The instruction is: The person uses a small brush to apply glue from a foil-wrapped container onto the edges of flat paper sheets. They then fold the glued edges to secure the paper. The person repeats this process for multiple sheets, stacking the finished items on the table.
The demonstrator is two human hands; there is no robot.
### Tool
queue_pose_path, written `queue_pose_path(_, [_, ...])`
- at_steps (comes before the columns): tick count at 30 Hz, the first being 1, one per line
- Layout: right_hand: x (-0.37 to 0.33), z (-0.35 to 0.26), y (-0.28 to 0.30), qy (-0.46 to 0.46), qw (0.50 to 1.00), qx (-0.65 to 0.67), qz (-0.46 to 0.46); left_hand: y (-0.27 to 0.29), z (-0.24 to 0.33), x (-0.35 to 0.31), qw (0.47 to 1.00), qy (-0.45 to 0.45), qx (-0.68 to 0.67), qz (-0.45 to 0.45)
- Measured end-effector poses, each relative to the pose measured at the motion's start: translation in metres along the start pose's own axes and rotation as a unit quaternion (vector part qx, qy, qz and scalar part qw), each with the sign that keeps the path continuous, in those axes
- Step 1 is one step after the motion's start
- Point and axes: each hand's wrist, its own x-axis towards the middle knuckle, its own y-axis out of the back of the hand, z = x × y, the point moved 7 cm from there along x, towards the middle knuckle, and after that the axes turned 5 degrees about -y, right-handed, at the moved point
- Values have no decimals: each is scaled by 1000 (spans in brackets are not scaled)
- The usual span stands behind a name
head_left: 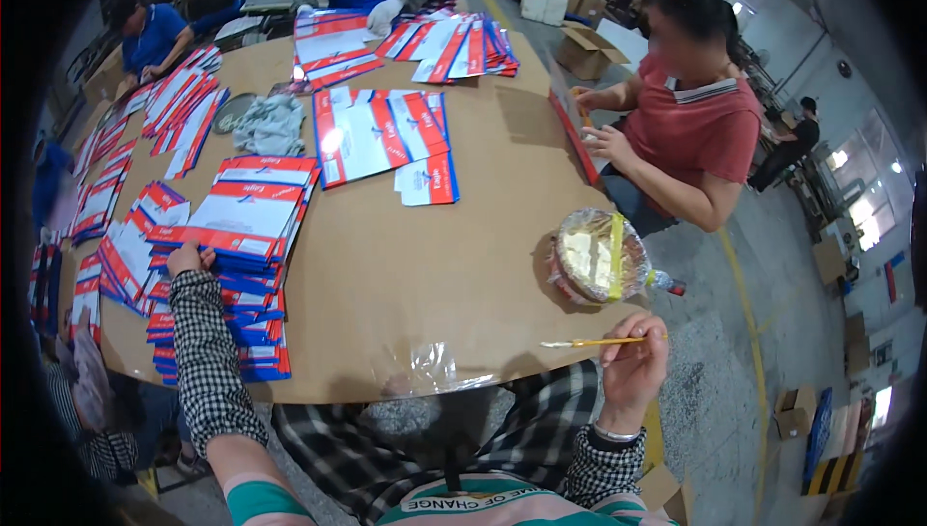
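My left hand [190, 258] pinches the near left edge of the top printed cardboard sheet [241, 209], which is white with red bands and blue edges. Under it lies a tall, uneven stack of the same sheets [220, 357], close to the table's near left edge. In my right hand [632, 362] is a slim paintbrush [603, 341] with a yellowish handle, held between fingers and thumb. Its pale tip points left, over the table's front edge. Just beyond that hand stands a plastic-lined bowl [587, 256] of cream-coloured paste, with a yellow strip across its top.
The round brown table [415, 275] carries more sheets [381, 135] ahead and a crumpled pale cloth [270, 125]. Clear film [425, 367] lies by the front edge. A co-worker in a red shirt [690, 121] holds a sheet at the right; others sit around the far and left sides.
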Motion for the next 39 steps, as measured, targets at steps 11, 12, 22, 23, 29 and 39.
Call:
queue_pose_path(11, [-12,-2,11,-28,999,35,15,-12,23,-181,836,-491,235,-69])
queue_pose_path(12, [-14,-1,11,-28,999,23,17,-27,1,-227,866,-443,188,-136])
queue_pose_path(22, [-17,26,29,-76,996,45,14,-43,-140,-417,828,-438,286,-204])
queue_pose_path(23, [-18,30,35,-85,995,45,27,-45,-133,-416,827,-437,287,-209])
queue_pose_path(29, [-18,52,58,-120,990,46,53,-83,-136,-353,840,-341,305,-291])
queue_pose_path(39, [-2,90,64,-184,980,30,71,-217,-88,-218,843,-291,424,-159])
